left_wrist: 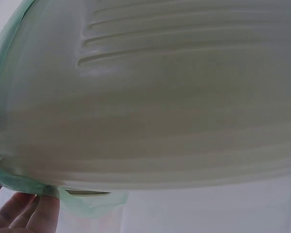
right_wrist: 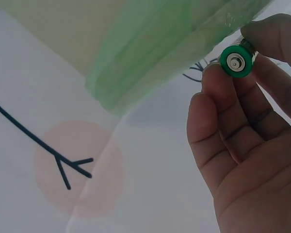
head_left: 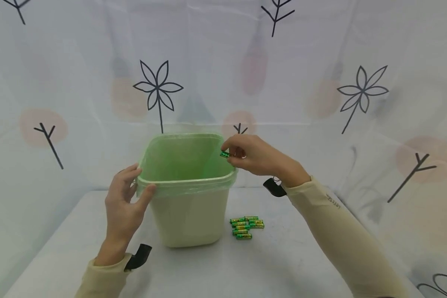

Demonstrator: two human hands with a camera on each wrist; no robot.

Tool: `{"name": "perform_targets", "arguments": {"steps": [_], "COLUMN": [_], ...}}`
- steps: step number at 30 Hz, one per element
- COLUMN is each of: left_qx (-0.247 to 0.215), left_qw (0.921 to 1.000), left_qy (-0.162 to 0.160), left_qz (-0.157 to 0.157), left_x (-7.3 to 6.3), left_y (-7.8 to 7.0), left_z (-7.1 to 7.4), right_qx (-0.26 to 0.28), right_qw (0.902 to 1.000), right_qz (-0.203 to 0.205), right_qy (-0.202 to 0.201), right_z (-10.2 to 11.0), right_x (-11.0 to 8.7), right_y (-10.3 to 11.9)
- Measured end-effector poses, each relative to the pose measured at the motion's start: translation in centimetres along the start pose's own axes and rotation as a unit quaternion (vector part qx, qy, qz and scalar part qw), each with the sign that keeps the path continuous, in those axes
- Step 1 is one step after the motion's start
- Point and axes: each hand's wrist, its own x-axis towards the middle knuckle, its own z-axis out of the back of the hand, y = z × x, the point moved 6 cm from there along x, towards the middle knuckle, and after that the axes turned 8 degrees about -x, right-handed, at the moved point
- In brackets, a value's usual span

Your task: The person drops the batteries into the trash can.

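A pale cream bin [head_left: 188, 221] stands upright on the table, lined with a thin green plastic bag [head_left: 182, 155] folded over its rim. My left hand [head_left: 124, 203] grips the rim at the near left corner, thumb in front and fingers round the left side. In the left wrist view, its fingers [left_wrist: 43, 213] touch the bag's edge. My right hand [head_left: 257, 155] is at the bin's right rim, pinching a green battery [head_left: 225, 154] between thumb and fingers. The right wrist view shows the end of that battery [right_wrist: 235, 62] with its metal terminal.
Several green and gold batteries [head_left: 246, 225] lie in a group on the white table [head_left: 283, 256], just right of the bin's base. Behind the table hangs a pale cloth [head_left: 216, 54] printed with plants. Each wrist wears a small black device.
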Motion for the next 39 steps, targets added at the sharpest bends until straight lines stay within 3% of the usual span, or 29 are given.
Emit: {"name": "perform_targets", "arguments": {"steps": [13, 26, 39], "left_qx": [0.003, 0.008, 0.013], "left_qw": [1.0000, 0.9999, 0.9999], "left_qy": [0.001, -0.001, 0.000], "left_qz": [-0.008, -0.007, 0.001], "left_x": [0.0, 0.0, 0.0], "left_y": [0.1, 0.1, 0.3], "left_z": [0.0, 0.0, 0.0], "right_qx": [0.001, 0.023, 0.006], "right_qw": [0.9992, 0.9972, 0.9957], "right_qz": [0.016, -0.013, -0.020], "right_qy": [0.037, 0.070, 0.090], "right_z": [-2.7, -4.4, -5.7], "right_x": [3.8, 5.5, 6.3], "right_y": [1.2, 0.9, 1.0]}}
